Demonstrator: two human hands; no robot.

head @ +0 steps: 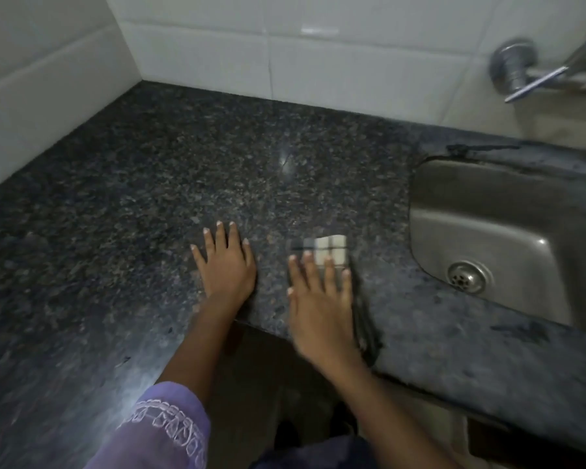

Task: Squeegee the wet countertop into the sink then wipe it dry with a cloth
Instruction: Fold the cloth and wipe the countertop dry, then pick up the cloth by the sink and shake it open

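Observation:
The dark speckled granite countertop (183, 170) fills the view. My left hand (225, 262) lies flat on it near the front edge, fingers spread, holding nothing. My right hand (318, 299) is pressed flat, fingers spread, on a small checked cloth (330, 250), pale with dark lines, that sticks out beyond my fingertips. The hand and cloth are blurred with motion. A dark blurred strip (366, 330) runs along the hand's right side; I cannot tell what it is. The steel sink (487, 228) is set into the counter just to the right of the cloth.
White tiled walls (285, 55) close the counter at the back and left. A metal tap (521, 69) with a lever juts from the wall above the sink. The sink drain (467, 277) sits near its front. The counter's front edge runs under my wrists.

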